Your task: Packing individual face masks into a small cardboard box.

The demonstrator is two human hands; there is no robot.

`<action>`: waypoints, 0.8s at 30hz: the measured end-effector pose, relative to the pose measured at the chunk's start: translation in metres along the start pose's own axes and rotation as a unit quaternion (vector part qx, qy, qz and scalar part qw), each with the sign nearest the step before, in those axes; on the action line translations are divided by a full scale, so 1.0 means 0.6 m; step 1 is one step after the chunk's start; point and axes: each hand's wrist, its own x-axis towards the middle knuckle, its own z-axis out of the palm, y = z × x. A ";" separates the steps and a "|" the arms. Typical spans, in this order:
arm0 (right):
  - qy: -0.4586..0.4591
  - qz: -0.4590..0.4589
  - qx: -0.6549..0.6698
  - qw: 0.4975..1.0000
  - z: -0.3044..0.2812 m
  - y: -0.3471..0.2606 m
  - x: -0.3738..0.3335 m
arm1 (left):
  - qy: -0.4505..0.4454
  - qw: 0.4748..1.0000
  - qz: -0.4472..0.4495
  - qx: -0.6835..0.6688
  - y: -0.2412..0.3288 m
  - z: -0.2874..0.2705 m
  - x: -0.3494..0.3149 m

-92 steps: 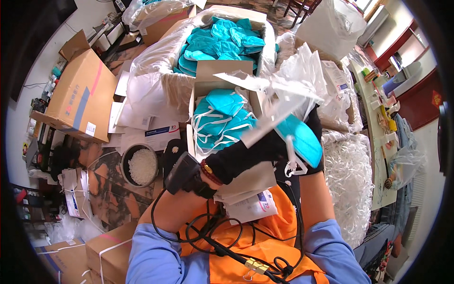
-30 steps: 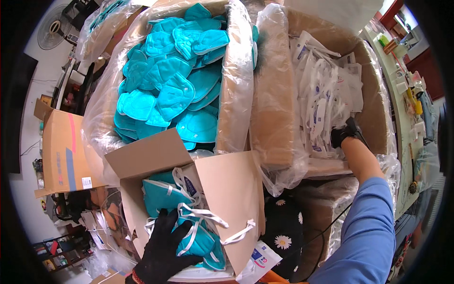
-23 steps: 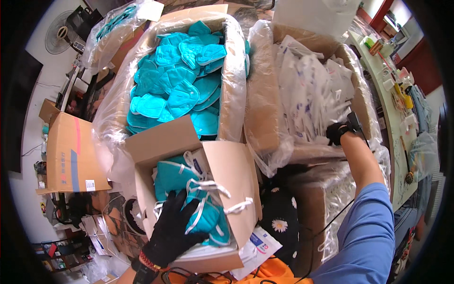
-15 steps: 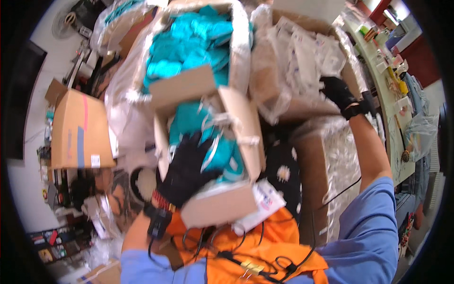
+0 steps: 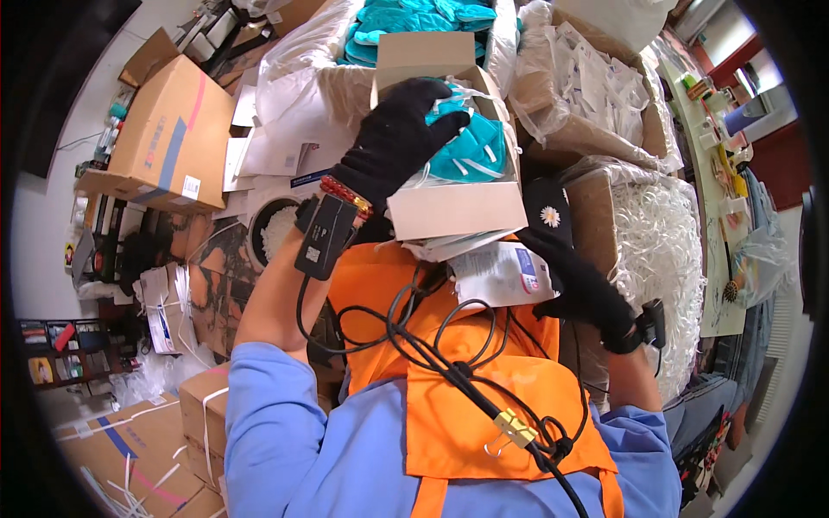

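A small open cardboard box sits in front of me, holding teal face masks with white straps. Over its left side reaches my left hand, black-gloved, thumb and forefinger apart against the masks; its other fingers are partly hidden. On my orange apron, below the box, lies a white printed packet. My right hand, also in a black glove, is at the packet's right edge with thumb and fingers spread apart. Whether it touches the packet is hard to tell.
Beyond the box stand a lined carton of teal masks and a carton of white packets. A carton of white shredded strips is at my right. Left are a tilted carton and a round tub. Cables cross my apron.
My right hand has come back from the far packet carton to the packet on my lap. My left hand has shifted to the box's left side. The view has tilted down.
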 end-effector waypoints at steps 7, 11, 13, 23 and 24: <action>0.131 0.020 -0.082 0.988 0.052 -0.018 0.022 | -0.078 0.996 0.025 -0.022 0.112 -0.045 -0.035; 0.184 -0.014 -0.059 0.981 0.038 -0.013 0.062 | -0.068 0.996 0.061 0.011 0.109 -0.048 -0.029; 0.210 -0.026 -0.107 0.972 0.030 -0.022 0.077 | -0.060 0.997 0.043 -0.006 0.108 -0.048 -0.028; 0.206 -0.029 0.068 0.976 0.068 0.045 0.125 | -0.098 0.995 0.006 -0.004 0.100 -0.065 -0.026; 0.216 -0.042 0.021 0.975 0.074 0.053 0.131 | -0.098 0.995 0.003 -0.010 0.098 -0.063 -0.027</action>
